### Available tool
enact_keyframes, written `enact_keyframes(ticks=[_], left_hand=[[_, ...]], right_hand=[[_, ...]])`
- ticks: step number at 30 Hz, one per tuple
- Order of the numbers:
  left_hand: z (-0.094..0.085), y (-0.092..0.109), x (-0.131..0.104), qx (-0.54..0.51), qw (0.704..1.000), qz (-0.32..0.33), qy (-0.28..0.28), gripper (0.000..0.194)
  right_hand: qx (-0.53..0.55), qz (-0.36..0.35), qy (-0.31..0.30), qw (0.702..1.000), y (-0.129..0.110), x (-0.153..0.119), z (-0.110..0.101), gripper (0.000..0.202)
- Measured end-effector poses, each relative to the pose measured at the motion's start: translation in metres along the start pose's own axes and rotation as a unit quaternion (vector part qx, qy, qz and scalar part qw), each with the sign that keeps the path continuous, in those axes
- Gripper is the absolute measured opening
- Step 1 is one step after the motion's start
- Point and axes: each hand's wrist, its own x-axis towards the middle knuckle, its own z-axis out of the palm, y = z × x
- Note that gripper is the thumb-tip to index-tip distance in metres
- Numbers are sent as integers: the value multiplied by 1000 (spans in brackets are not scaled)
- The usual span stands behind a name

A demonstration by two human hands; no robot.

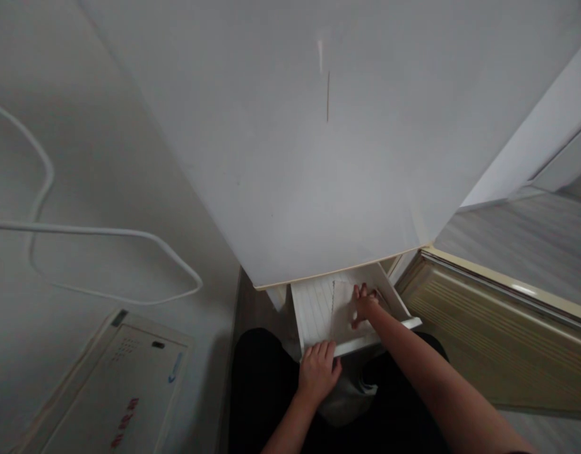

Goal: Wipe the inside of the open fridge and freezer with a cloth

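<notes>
A white drawer [314,309] is pulled out from beneath a white tabletop. My left hand [319,369] is closed over the front edge of the drawer at its left part. Inside lies a pale sheet with a ragged, perforated-looking left edge [341,312]; whether it is one page or a notebook I cannot tell. My right hand [365,304] reaches in over this sheet, fingers apart and thumb spread to the side, touching or just above it. Its palm and the sheet's right part are hidden beneath the hand.
The white tabletop [295,157] with a thin yellowish edge overhangs the drawer. At right stands an open yellowish framed glass door [498,328]. A white cable [106,231] loops along the left wall, above a pale metal box [125,378]. My knees flank the drawer.
</notes>
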Motion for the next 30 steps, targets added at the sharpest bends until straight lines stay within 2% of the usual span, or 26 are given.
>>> enact_keyframes(ticks=[6, 9, 12, 14, 18, 20, 22, 25, 28, 30], left_hand=[[0, 0, -1, 4, 1000, 6, -4, 31], [3, 0, -1, 1, 1000, 1, -11, 31], [6, -1, -2, 4, 1000, -7, -21, 32], [7, -1, -2, 6, 1000, -5, -24, 34], [7, -3, -2, 18, 999, 2, -32, 34], [6, -5, -2, 21, 999, 7, -37, 31], [5, -6, -3, 18, 999, 15, -39, 30], [5, -7, -3, 17, 999, 15, -37, 28], [5, -6, -3, 22, 999, 12, -30, 33], [4, -5, -1, 20, 999, 18, -25, 38]], right_hand=[[-33, 71, 47, 996, -5, -13, -7, 149], [37, 115, 19, 992, -16, -12, -12, 134], [88, 122, -16, 988, -35, -10, -17, 136], [86, 82, -19, 993, -57, -10, -17, 147], [49, -56, 0, 997, -120, -12, -9, 163], [14, -121, 23, 992, -150, -13, -1, 162], [-34, -182, 37, 982, -167, -13, 6, 154], [-76, -249, 40, 965, -163, -13, 13, 145], [-82, -288, 35, 954, -130, -6, 14, 144], [-67, -283, 29, 956, -100, 3, 10, 147]])
